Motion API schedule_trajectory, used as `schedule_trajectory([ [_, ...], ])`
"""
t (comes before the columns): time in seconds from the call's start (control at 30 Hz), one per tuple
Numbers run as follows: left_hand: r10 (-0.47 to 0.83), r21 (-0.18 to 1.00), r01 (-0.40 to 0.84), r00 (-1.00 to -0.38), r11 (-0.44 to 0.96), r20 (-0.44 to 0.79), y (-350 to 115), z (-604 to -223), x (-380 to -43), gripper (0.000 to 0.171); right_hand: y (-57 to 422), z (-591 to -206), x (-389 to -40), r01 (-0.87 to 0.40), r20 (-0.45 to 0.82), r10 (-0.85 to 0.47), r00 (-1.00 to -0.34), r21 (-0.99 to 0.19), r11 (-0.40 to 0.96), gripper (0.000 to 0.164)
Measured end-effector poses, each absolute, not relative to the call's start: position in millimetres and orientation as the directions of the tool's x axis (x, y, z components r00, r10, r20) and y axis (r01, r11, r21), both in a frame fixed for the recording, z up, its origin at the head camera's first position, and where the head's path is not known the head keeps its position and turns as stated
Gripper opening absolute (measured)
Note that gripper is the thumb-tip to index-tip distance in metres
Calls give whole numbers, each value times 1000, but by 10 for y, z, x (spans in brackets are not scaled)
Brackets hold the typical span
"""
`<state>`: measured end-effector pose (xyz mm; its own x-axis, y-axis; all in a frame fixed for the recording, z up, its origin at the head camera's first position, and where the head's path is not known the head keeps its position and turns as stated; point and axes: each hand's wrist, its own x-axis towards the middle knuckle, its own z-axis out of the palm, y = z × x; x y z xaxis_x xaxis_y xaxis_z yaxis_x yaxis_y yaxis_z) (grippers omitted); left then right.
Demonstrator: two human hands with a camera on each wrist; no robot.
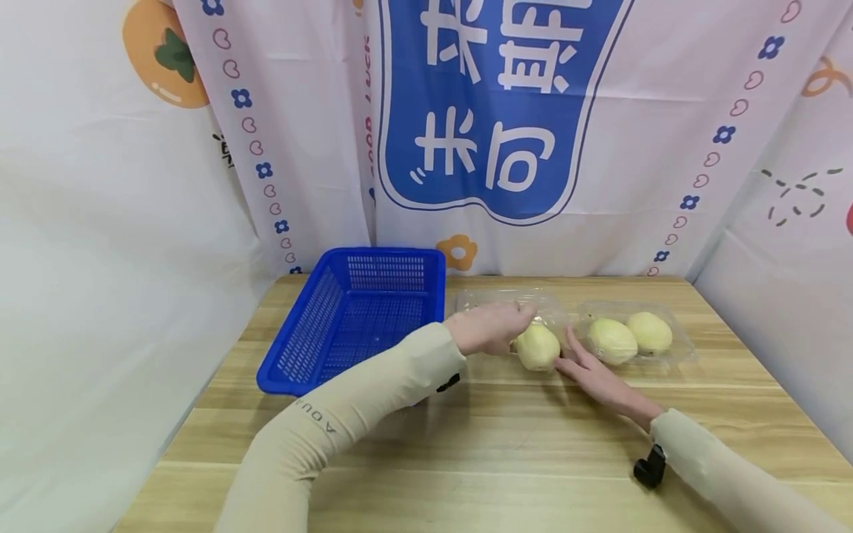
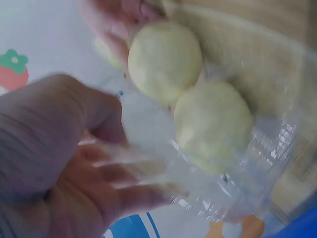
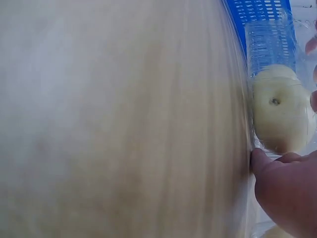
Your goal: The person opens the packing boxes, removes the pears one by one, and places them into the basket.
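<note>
On the far part of the worktop (image 1: 493, 459), just right of the middle, a clear box (image 1: 480, 298), long axis left to right, left end toward the blue basket (image 1: 436, 289). Inside, side by side along that axis, a right fruit (image 1: 537, 348) and a left fruit (image 2: 213, 126), both pale yellow and rounded, the latter hidden behind the left hand (image 1: 493, 328) in the head view. On the left fruit, a dark stem end, roughly away from the neighbour; on the right fruit, a small dark dimple toward the right wrist camera. Left hand over the left part of the box, fingers blurred against clear plastic; impossible to tell whether pinching or merely touching. At the right end, the right hand (image 1: 603, 381), fingers released, extended and spread, thumb touching the near corner. Just right of there, a second box (image 1: 681, 348) with two more fruits (image 1: 613, 340), long axis also left to right. For the basket, at the left, long axis near to far, far end slanting right. At the far side, a white curtain (image 1: 320, 111) with a blue panel (image 1: 433, 163). On both forearms, pale sleeves (image 1: 360, 403).
</note>
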<state>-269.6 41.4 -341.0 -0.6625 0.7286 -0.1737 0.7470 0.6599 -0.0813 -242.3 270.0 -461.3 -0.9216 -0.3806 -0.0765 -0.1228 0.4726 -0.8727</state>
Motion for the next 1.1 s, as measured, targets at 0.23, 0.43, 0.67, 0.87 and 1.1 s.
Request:
schedule_trajectory([
  [0.23, 681, -12, 712, -676, 702, -284, 387, -3326, -2742, 76, 2685, -4610, -2425, -131, -77, -391, -917, -870, 476, 85],
  [0.43, 659, 55, 681, -680, 730, -322, 361, -3121, -2840, 74, 2697, -4608, -2425, -126, -74, -378, -923, -870, 477, 82],
  [0.67, 649, 79, 666, -683, 742, -335, 370, -2944, -2937, 75, 2701, -4601, -2444, -126, -68, -371, -926, -871, 474, 83],
  [0.87, 661, 94, 666, -694, 740, -286, 378, -2836, -3027, 72, 2719, -4597, -2422, -123, -82, -365, -927, -855, 504, 84],
  [1.1, 679, 5, 685, -722, 729, -135, 368, -2722, -3105, 63, 2720, -4575, -2372, -135, -76, -377, -923, -853, 504, 84],
])
